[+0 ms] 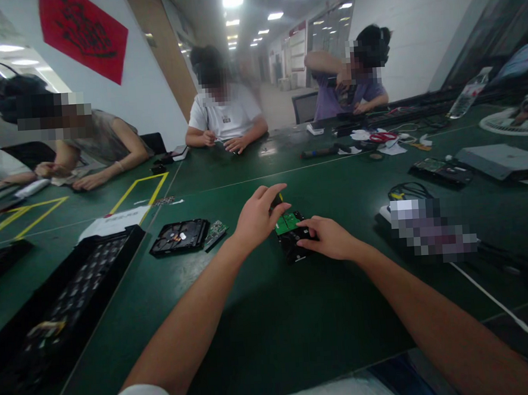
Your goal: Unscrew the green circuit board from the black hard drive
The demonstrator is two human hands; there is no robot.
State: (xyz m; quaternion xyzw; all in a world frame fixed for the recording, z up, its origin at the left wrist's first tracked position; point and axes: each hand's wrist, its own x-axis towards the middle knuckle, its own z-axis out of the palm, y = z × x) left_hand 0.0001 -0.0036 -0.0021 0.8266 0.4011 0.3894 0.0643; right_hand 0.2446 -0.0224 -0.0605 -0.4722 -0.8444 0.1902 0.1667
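A hard drive (294, 248) with a green circuit board (287, 221) facing up lies on the table in front of me. My right hand (325, 236) grips its right side, thumb and fingers at the edge. Above the far end of the board, my left hand (260, 214) curls its fingers around a black and yellow handle (277, 201), which looks like a screwdriver's. Its shaft and tip are hidden. To the left are another hard drive (179, 237) and a loose circuit board (215, 232).
A long black tray (128, 244) stands at the left. On the right are a cable-wrapped blurred object (384, 214), another drive (441, 172) and a grey box (498, 159). A bottle (470, 92) stands farther back. Several people sit across the table.
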